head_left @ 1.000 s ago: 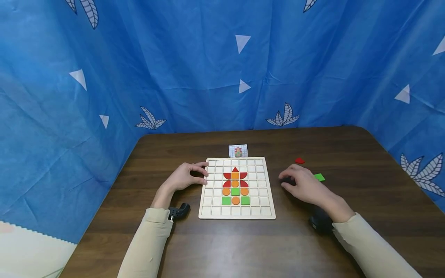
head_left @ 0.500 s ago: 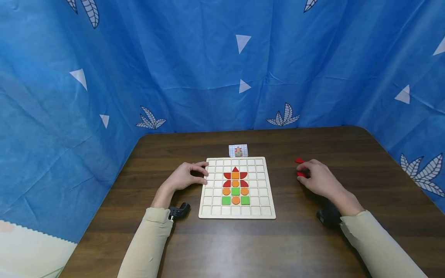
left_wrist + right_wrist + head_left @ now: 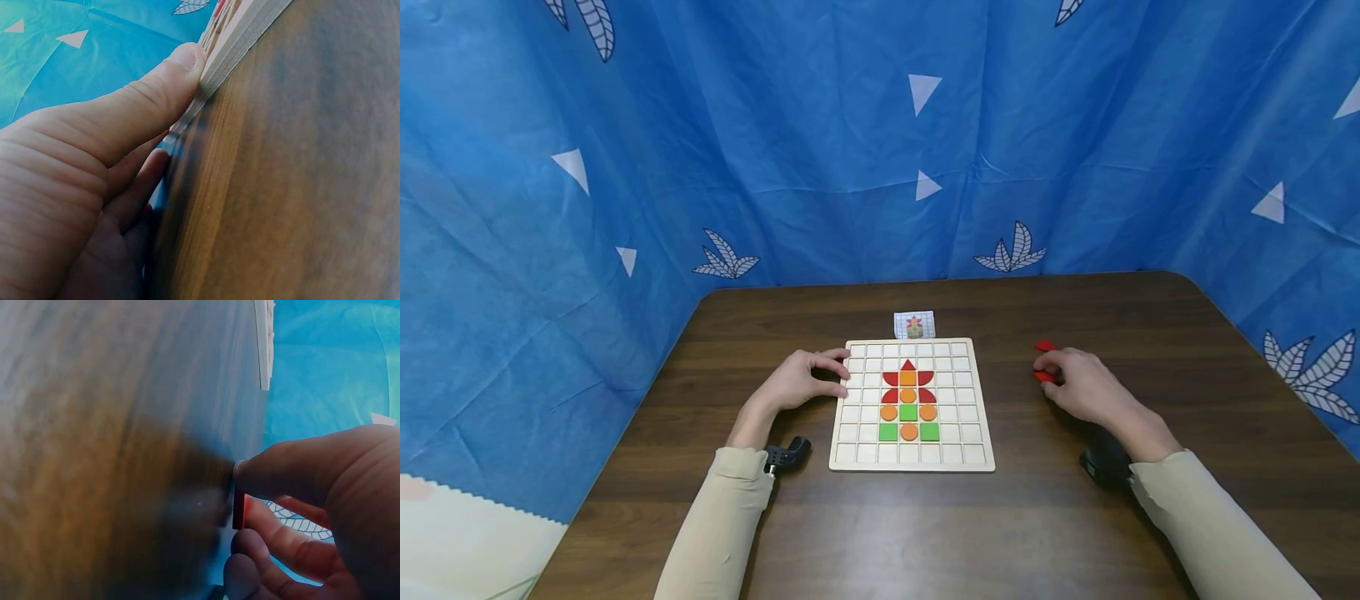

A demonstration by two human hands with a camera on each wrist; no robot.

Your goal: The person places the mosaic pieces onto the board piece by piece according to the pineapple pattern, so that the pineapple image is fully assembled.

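Observation:
A pale wooden grid board [image 3: 912, 463] lies on the table, bearing a figure of red, orange and green tiles. At its left edge rests my left hand [image 3: 795, 383], thumb and fingertips spread along the rim; the left wrist view has the thumb [image 3: 153, 90] against the board's edge [image 3: 240, 47]. To the right of the board, my right hand [image 3: 1084, 387] pinches a red tile [image 3: 1044, 377] low over the table. The right wrist view shows that tile [image 3: 239, 510] edge-on between thumb and fingers. Just beyond the fingertips lies another red tile [image 3: 1045, 345].
A small printed card [image 3: 913, 325] with a picture of a similar figure lies behind the board. The brown wooden table [image 3: 880, 533] extends all round, with a blue patterned curtain [image 3: 820, 142] behind it. Black wrist devices [image 3: 787, 456] sit below both hands.
My right hand has moved right from beside the board to the loose tiles and pinched a red one. It now covers where the green tile showed. The left hand keeps its place.

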